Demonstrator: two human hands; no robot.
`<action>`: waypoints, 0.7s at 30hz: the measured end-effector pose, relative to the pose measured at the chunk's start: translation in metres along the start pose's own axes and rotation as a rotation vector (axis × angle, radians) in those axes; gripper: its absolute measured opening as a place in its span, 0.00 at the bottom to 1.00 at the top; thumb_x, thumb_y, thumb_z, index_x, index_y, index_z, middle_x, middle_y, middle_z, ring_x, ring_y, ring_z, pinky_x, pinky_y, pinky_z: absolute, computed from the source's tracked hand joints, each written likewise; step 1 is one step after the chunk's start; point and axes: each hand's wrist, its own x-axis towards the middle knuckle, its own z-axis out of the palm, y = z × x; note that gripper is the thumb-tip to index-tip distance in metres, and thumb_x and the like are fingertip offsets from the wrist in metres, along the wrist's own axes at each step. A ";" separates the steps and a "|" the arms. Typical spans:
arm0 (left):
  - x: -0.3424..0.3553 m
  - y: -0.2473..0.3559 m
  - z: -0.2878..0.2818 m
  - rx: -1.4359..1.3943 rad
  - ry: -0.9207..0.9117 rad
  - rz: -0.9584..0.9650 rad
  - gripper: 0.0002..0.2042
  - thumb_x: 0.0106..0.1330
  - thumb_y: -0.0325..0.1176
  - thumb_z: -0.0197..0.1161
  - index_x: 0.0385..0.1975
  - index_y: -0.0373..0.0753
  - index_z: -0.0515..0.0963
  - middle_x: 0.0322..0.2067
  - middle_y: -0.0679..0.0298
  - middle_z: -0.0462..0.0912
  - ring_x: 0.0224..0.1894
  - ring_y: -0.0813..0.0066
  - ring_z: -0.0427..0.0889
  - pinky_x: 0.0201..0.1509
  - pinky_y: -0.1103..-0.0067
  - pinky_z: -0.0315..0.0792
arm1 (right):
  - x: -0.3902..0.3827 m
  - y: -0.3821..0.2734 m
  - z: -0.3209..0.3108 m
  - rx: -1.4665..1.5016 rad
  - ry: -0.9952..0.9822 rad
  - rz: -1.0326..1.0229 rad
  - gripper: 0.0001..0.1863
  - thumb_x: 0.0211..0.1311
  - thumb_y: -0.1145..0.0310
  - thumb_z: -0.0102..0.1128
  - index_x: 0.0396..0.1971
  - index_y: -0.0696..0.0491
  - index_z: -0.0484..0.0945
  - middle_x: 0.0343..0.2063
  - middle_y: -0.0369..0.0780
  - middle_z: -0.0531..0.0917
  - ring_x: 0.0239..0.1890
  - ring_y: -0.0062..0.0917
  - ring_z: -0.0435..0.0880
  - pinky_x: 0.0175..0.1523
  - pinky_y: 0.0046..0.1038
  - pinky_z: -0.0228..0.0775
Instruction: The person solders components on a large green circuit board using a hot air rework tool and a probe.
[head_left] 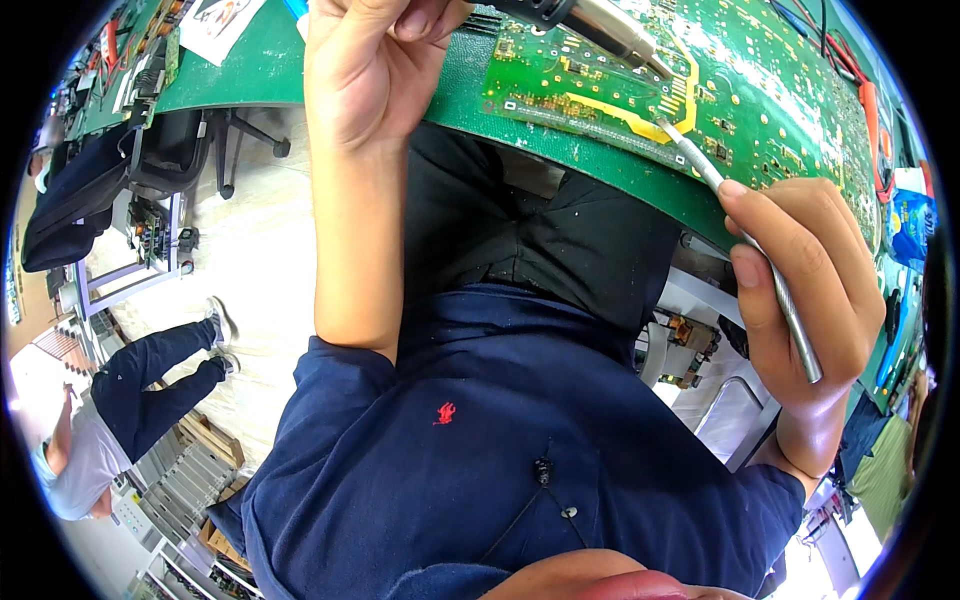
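My left hand [375, 75] is closed at the top edge around a hot-air gun [605, 28] with a black body and a silver nozzle; part of the grip is cut off by the picture's edge. Its nozzle points down at a green circuit board [765, 85], close to a row of gold pads framed by yellow tape [625, 118]. Pinched in my right hand [810, 275] is a slim silver pen-shaped tool [745, 205]. The tool's tip meets the board beside the tape and pads, just below the nozzle.
A green mat [240, 70] covers the bench under the board. Red-and-black cables [868, 110] and a blue packet [910, 225] lie at the right. A black chair [85, 200] stands at the left, and another person [130, 410] is farther off.
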 end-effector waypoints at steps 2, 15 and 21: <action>-0.001 0.000 0.002 0.006 0.010 -0.003 0.24 0.73 0.35 0.57 0.66 0.44 0.60 0.57 0.55 0.73 0.22 0.91 0.66 0.27 0.92 0.62 | -0.001 0.000 0.001 0.003 0.002 0.006 0.13 0.53 0.83 0.60 0.41 0.67 0.80 0.29 0.47 0.79 0.31 0.33 0.79 0.36 0.29 0.70; -0.004 -0.006 -0.014 -0.044 -0.067 0.068 0.27 0.74 0.37 0.54 0.69 0.40 0.53 0.59 0.51 0.70 0.21 0.93 0.66 0.25 0.95 0.64 | -0.002 -0.007 0.008 -0.018 0.011 0.105 0.11 0.60 0.78 0.59 0.43 0.64 0.80 0.28 0.46 0.80 0.29 0.31 0.79 0.35 0.28 0.70; -0.009 -0.003 -0.003 -0.040 -0.014 0.072 0.28 0.74 0.39 0.55 0.69 0.41 0.53 0.60 0.53 0.69 0.21 0.94 0.67 0.25 0.96 0.65 | -0.001 -0.002 0.005 0.006 -0.026 0.107 0.12 0.63 0.75 0.58 0.43 0.65 0.80 0.28 0.45 0.80 0.29 0.31 0.79 0.34 0.29 0.70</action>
